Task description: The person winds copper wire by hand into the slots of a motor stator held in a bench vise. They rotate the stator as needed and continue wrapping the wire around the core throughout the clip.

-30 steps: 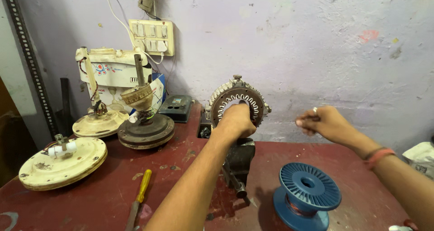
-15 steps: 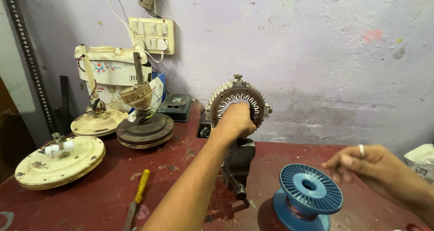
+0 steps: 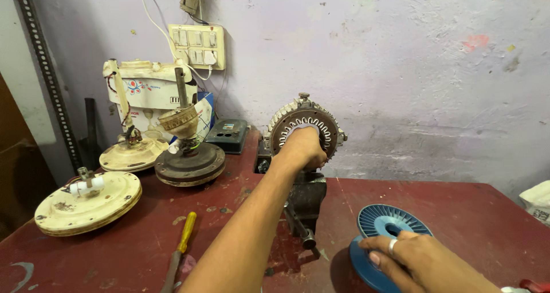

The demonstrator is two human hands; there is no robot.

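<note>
Gripping stator point(image 3: 303, 127) left hand point(image 3: 302, 147); right hand point(image 3: 421, 258) on blue spool point(image 3: 381, 224).

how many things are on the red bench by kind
Fan motor housings: 3, cream, cream, dark
Slotted stator ring, under the left hand: 1
Vise: 1
Blue spool, under the right hand: 1
Yellow-handled screwdriver: 1
Dark switch box: 1
Total: 8
</note>
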